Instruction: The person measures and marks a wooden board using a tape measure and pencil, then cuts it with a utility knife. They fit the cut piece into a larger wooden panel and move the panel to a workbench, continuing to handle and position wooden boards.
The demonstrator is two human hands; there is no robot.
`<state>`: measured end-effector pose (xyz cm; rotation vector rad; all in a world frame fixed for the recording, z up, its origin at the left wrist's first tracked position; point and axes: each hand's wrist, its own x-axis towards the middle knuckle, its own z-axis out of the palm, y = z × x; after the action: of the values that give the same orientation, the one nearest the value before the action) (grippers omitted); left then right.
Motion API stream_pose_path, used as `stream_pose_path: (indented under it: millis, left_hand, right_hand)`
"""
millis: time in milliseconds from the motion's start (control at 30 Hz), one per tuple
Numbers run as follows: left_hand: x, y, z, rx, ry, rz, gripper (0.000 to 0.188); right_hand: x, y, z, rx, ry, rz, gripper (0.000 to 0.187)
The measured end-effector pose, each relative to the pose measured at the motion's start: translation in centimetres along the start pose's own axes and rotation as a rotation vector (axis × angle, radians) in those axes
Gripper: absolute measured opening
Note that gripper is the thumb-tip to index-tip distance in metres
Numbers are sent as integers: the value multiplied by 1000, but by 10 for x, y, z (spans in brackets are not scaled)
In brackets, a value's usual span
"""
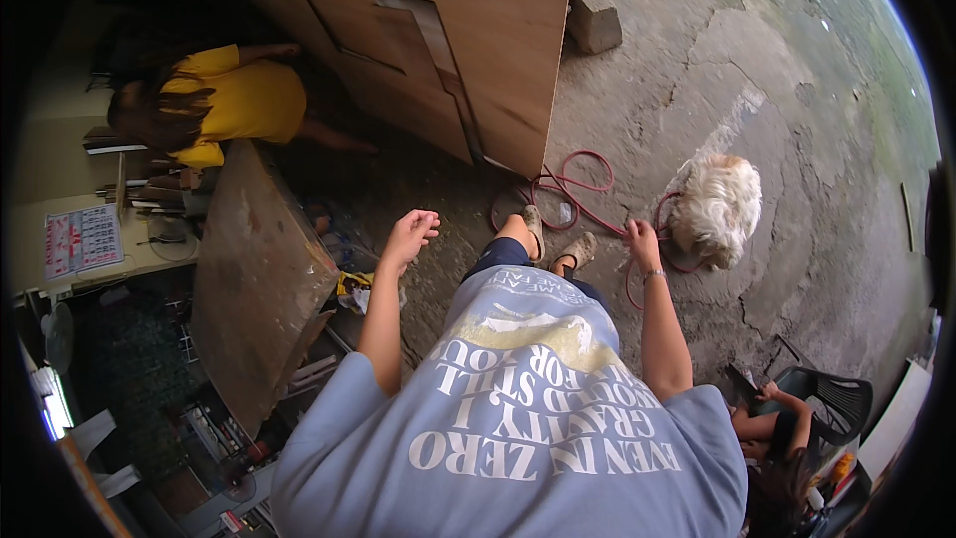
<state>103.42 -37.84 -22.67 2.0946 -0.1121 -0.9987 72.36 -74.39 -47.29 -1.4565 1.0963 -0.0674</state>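
A red leash (576, 189) lies in loops on the concrete and runs up to my right hand (642, 242), whose fingers are closed on it. To the right of that hand a shaggy white dog (719, 211) with a tan patch is on the ground, and part of the leash passes beside it. My left hand (410, 237) is raised in front of me on the left. Its fingers are curled in, and nothing shows in them. My feet, in clogs (575, 254), stand between the two hands.
Ahead stands a large plywood panel (498, 30) with cut slots, next to a concrete block (595, 22). On the left a person in yellow (244, 95) is near a worn wooden board (254, 279). Another person (787, 418) sits by a dark chair (832, 399) at the lower right.
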Motion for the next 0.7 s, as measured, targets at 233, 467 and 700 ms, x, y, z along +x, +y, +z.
stream_pose_path:
  millis: [233,467,700]
  left_hand:
    - [-12,-28,-15,-53,50,-9,30]
    - [-52,-114,-46,-209,189,-154,30]
    - [-147,-268,-19,-393,429,-482,36]
  right_hand:
    - [70,-255,62,93,67,-436,56]
    - [135,-353,123,61,110,-578,59]
    - [163,-348,139,-27,324,-524,28]
